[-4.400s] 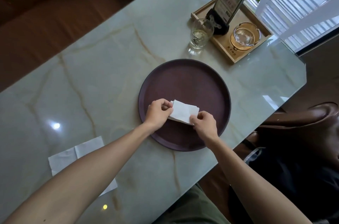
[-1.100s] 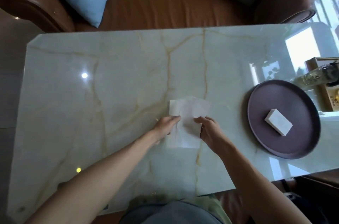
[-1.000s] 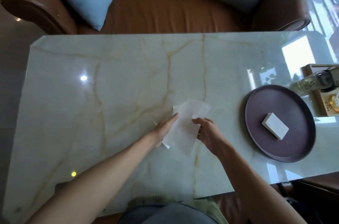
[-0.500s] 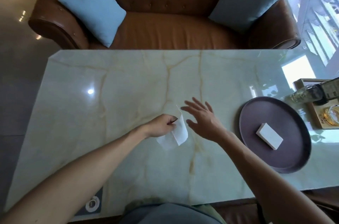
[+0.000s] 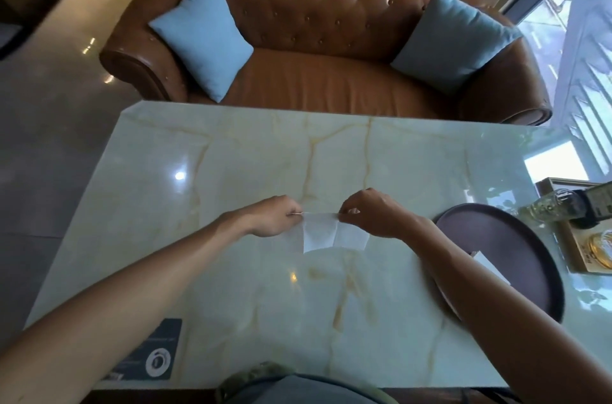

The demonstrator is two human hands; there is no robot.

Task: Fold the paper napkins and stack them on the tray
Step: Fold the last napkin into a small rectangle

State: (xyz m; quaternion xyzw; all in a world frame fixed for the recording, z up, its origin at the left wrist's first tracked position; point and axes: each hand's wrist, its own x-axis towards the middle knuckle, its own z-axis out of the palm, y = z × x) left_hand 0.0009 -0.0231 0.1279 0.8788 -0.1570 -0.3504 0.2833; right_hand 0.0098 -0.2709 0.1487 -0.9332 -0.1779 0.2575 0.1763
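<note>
A white paper napkin (image 5: 320, 234) hangs stretched between my two hands just above the middle of the marble table (image 5: 231, 287). My left hand (image 5: 275, 218) pinches its upper left corner and my right hand (image 5: 371, 215) pinches its upper right corner. The napkin shows vertical creases and its lower edge touches or nearly touches the table. At the right lies a round dark purple tray (image 5: 516, 241). On it rests a folded white napkin (image 5: 490, 266), mostly hidden behind my right forearm.
A wooden tray (image 5: 576, 258) with a glass bottle (image 5: 546, 210), a dark stand and an amber ashtray (image 5: 601, 246) sits at the right edge. A brown leather sofa (image 5: 318, 79) with two blue cushions stands beyond the table. A dark card (image 5: 152, 354) lies near the front left.
My hands lifted the napkin off the table; half a second ago only the left hand held it, now both pinch its top corners and hold it spread. The view tilted up.
</note>
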